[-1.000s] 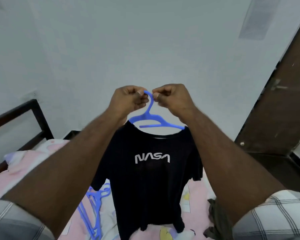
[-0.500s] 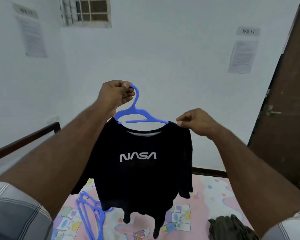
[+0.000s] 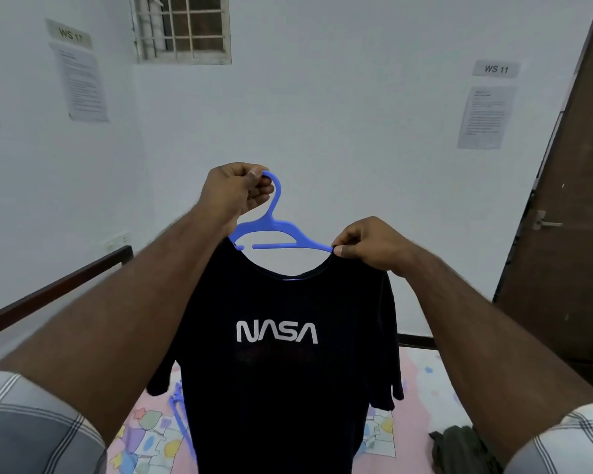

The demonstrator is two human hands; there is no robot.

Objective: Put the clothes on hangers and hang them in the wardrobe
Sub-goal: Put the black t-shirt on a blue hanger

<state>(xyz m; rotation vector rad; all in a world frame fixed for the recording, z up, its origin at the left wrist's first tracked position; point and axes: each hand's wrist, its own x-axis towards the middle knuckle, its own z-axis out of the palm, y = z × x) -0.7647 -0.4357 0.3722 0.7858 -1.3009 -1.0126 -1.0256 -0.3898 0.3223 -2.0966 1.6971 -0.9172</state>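
Left hand (image 3: 235, 191) grips the hook of the blue hanger (image 3: 277, 230), raised at 12 o'clock. Black T-shirt (image 3: 281, 371) hangs straight down. Right hand (image 3: 367, 242) pinches its shoulder at 3 o'clock, nearer the seam.

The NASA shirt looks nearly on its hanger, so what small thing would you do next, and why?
Probably tug the collar over the hanger's right end. The right hand pinches the black NASA shirt right at that tip of the blue hanger, while the left hand holds the hook. Once the shoulder looks seated, it can go to the wardrobe.
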